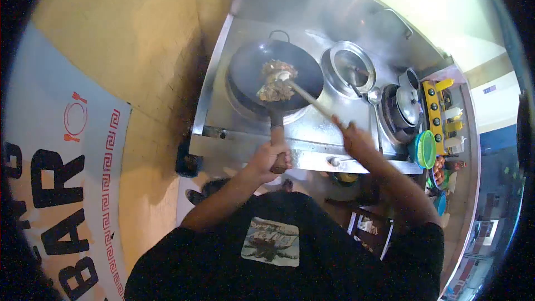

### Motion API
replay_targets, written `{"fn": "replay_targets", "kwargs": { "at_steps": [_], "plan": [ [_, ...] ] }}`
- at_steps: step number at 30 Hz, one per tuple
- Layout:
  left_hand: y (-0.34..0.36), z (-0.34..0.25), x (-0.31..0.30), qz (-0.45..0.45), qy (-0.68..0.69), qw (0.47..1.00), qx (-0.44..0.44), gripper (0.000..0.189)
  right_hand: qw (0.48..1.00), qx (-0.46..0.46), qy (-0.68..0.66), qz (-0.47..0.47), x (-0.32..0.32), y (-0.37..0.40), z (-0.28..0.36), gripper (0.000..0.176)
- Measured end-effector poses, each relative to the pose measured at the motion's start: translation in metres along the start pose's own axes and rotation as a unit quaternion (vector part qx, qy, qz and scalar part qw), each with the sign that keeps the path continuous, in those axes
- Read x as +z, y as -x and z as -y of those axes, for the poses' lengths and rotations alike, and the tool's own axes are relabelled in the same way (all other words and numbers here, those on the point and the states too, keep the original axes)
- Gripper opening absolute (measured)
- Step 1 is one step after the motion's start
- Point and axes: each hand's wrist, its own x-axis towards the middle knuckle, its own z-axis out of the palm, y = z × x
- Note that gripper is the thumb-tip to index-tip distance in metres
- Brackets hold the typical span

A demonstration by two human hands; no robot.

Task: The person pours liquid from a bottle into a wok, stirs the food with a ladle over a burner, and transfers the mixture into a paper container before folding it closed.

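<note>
A large dark wok (242, 69) sits on the left burner of the steel range, its loop handle at the far side. My left hand (270, 160) is wrapped round the wok's wooden handle (277, 136), which points toward me. My right hand (356, 140) grips a long-handled ladle (312, 100) that slants down to the left into the wok. Its pale head lies among browned, chopped food (277, 90) heaped in the middle of the wok.
Right of the wok stands a metal pot (332, 72), with a spoon (374, 96) beside it. Farther right are a lidded pot (408, 106), a green basket (426, 149), a yellow panel with black knobs (433, 107), bottles (454, 112) and eggs (438, 171). A lettered banner (100, 150) hangs at left.
</note>
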Motion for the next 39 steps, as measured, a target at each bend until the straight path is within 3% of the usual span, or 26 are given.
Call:
{"fn": "replay_targets", "kwargs": {
  "at_steps": [4,5,8,10,14,16,18,19,20,21,23,25,26,28,30,32,34,36,37,39],
  "plan": [
    [-0.021,0.001,-0.008,-0.016,-0.033,0.999,0.021,0.012,0.983,-0.041,0.161,-0.073,-0.072,0.013,-0.034,0.057],
    [-0.034,-0.001,-0.029,0.043,-0.002,0.999,0.005,0.012,0.981,-0.050,0.162,-0.092,-0.083,0.018,-0.039,0.056],
    [-0.032,0.001,-0.036,0.036,-0.018,0.999,0.014,0.013,0.981,-0.064,0.152,-0.107,-0.097,0.015,-0.034,0.053],
    [-0.036,0.005,-0.049,0.034,0.005,0.999,0.003,0.015,0.998,0.008,0.053,-0.038,-0.063,-0.008,-0.028,0.049],
    [-0.044,0.000,-0.067,0.035,0.020,0.999,-0.017,0.019,0.976,0.021,-0.199,-0.087,-0.013,-0.054,-0.030,0.045],
    [-0.050,0.002,-0.077,0.027,0.008,1.000,0.003,0.019,0.949,0.041,-0.279,-0.138,0.014,-0.072,-0.022,0.045],
    [-0.048,0.004,-0.081,0.020,-0.012,1.000,0.013,0.019,0.942,0.104,-0.299,-0.110,0.022,-0.098,0.006,0.045],
    [-0.045,0.002,-0.077,0.028,-0.027,0.999,0.007,0.021,0.946,0.078,-0.294,-0.110,0.043,-0.115,0.008,0.044],
    [-0.045,-0.005,-0.074,0.037,-0.043,0.998,0.006,0.022,0.880,0.091,-0.466,-0.028,0.025,-0.100,0.024,0.040],
    [-0.044,-0.008,-0.074,0.036,-0.046,0.998,0.004,0.022,0.857,0.107,-0.503,0.011,0.009,-0.081,0.030,0.040],
    [-0.044,-0.006,-0.077,0.005,-0.037,0.999,0.001,0.022,0.833,0.125,-0.536,0.056,0.013,-0.079,0.036,0.040],
    [-0.057,-0.002,-0.087,0.010,-0.042,0.999,-0.004,0.021,0.879,0.033,-0.471,-0.062,0.054,-0.088,0.039,0.039],
    [-0.057,0.003,-0.094,0.017,-0.056,0.998,-0.008,0.021,0.799,0.113,-0.590,0.030,0.029,-0.090,0.053,0.039],
    [-0.049,-0.008,-0.081,0.016,-0.054,0.998,-0.002,0.020,0.755,0.159,-0.633,0.068,-0.004,-0.092,0.056,0.038],
    [-0.045,-0.007,-0.081,0.006,-0.044,0.999,-0.010,0.020,0.718,0.134,-0.673,0.120,-0.025,-0.068,0.041,0.038],
    [-0.049,-0.003,-0.089,0.045,-0.003,0.999,-0.004,0.020,0.755,0.169,-0.619,0.139,-0.025,-0.052,0.033,0.040],
    [-0.045,-0.006,-0.082,0.033,-0.001,0.999,-0.012,0.021,0.854,0.174,-0.476,0.115,-0.023,-0.054,0.023,0.039],
    [-0.045,-0.007,-0.083,0.021,-0.002,1.000,-0.014,0.021,0.924,0.116,-0.361,0.042,-0.020,-0.070,0.023,0.036],
    [-0.047,-0.005,-0.085,0.017,0.001,1.000,-0.010,0.019,0.953,-0.099,-0.218,-0.184,0.033,-0.104,-0.002,0.035],
    [-0.049,-0.006,-0.086,0.015,0.000,1.000,-0.007,0.016,0.969,-0.050,-0.180,-0.163,0.024,-0.121,0.022,0.036]
  ]
}}
